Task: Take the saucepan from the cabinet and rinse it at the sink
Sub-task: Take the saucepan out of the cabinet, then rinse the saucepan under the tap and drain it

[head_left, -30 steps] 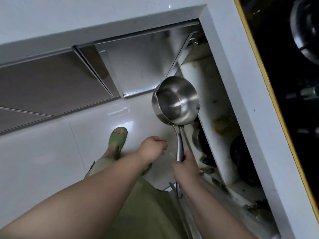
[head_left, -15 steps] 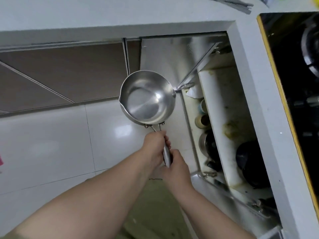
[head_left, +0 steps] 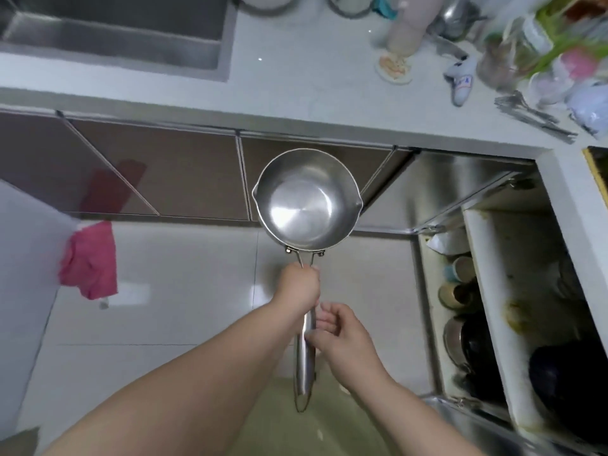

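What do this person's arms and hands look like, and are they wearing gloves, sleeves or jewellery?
Both forearms are bare, with no sleeves in view. The left hand and right hand wear no gloves, and no rings, watch or bracelet show. Below the arms, light green clothing is visible.

Item count, ref. point = saucepan [head_left: 307, 201]:

- Saucepans: 1, held out over the floor.
- Hands: 2, both below the saucepan; left hand [head_left: 300, 286] grips the handle nr. the bowl, right hand [head_left: 342, 337] lower on the handle, fingers loose.
- Sinks: 1 [head_left: 210, 47], above-left of saucepan.
- Pink cloths: 1 [head_left: 89, 262], left of saucepan.
- Open cabinets: 1 [head_left: 493, 268], right of saucepan; contents dark, blurred, no exact count.
- Countertop items above-right: blurred, qty. unclear.
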